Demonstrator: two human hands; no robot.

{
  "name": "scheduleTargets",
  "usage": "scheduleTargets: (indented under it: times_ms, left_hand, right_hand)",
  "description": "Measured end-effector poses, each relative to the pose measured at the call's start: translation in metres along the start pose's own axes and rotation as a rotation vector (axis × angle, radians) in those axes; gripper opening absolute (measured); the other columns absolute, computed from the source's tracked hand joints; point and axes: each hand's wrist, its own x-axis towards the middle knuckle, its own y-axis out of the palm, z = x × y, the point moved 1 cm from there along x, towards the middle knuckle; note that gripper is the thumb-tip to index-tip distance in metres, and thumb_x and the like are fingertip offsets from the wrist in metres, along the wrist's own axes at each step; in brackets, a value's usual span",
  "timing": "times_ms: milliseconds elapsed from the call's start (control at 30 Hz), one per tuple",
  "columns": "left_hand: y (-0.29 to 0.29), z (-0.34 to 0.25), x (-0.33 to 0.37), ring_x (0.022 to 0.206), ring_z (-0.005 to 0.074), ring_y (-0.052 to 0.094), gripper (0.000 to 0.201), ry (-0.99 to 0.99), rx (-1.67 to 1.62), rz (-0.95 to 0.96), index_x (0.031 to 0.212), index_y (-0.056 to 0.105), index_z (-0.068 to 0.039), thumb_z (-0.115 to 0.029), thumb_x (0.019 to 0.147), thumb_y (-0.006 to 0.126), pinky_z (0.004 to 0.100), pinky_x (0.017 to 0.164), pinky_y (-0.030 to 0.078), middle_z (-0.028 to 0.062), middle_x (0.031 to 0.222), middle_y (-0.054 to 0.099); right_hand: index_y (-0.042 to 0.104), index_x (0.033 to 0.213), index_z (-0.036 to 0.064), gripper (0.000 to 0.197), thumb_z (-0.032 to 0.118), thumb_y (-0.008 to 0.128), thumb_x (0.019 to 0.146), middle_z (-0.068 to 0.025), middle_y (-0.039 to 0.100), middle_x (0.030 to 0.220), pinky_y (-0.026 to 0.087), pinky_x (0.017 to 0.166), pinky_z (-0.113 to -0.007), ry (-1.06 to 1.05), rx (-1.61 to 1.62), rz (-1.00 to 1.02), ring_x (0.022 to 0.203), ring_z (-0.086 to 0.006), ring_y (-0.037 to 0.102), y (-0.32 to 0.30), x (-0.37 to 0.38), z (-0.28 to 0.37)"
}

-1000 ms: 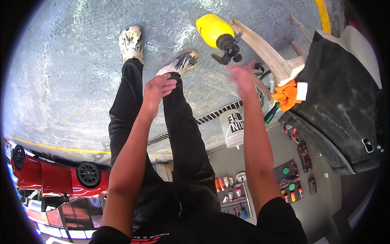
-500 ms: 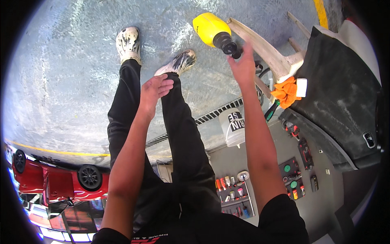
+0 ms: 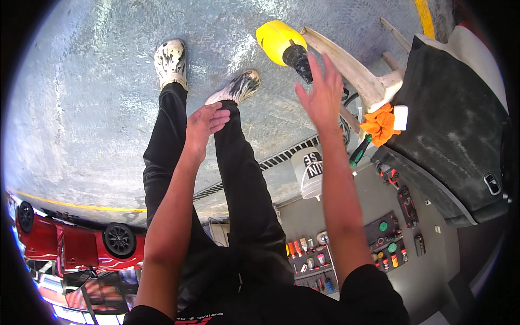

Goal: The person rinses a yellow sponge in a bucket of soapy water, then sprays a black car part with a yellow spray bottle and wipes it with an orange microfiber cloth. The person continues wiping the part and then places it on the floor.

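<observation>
A yellow bottle point(image 3: 275, 42) with a black neck is at the top centre, beside a curved off-white plastic leg. My right hand point(image 3: 320, 96) is at the black end of the bottle, fingers spread and thumb out to the left, with nothing gripped. Its fingertips overlap the black part in view; whether they touch it I cannot tell. My left hand point(image 3: 206, 122) hangs in front of my knee, empty, its fingers loosely extended. Right of my right hand, an orange cloth point(image 3: 380, 124) and a white block point(image 3: 400, 117) lie against a large black panel point(image 3: 449, 119).
Off-white plastic legs point(image 3: 355, 65) stand beside the panel. A green-handled tool point(image 3: 360, 151) sticks out under the cloth. Below are a white bucket point(image 3: 306, 176), a floor drain grate point(image 3: 287, 155) and a wall of hanging tools point(image 3: 387, 233). A red car point(image 3: 81, 244) stands at lower left.
My right hand has moved slightly down, its fingers more spread and straighter over the bottle's black end. The bottle and my left hand stay nearly where they were.
</observation>
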Motion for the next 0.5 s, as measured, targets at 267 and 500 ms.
scheduleTargets:
  times_ms: [267,500]
  left_hand:
    - [-0.001,0.005,0.002,0.112,0.0263,0.068,0.057,0.015,0.034,0.028,0.134,0.057,0.005,-0.043,0.104,0.048,0.0364,0.100,0.050,0.0189,0.121,0.070]
    - [-0.002,0.016,0.007,0.112,0.0263,0.069,0.056,-0.011,0.028,0.002,0.135,0.057,0.004,-0.041,0.105,0.047,0.0359,0.100,0.050,0.0182,0.120,0.071]
  right_hand:
    - [0.060,0.127,0.0052,0.037,0.023,0.064,0.095,-0.0211,0.068,0.111,0.059,0.079,-0.050,0.954,0.789,0.309,0.082,-0.0322,0.074,0.048,0.086,-0.119]
    - [0.059,0.132,0.0011,0.044,0.016,0.063,0.091,-0.0203,0.068,0.112,0.059,0.078,-0.041,0.052,-0.067,-0.046,0.085,-0.0291,0.074,0.036,0.010,-0.117]
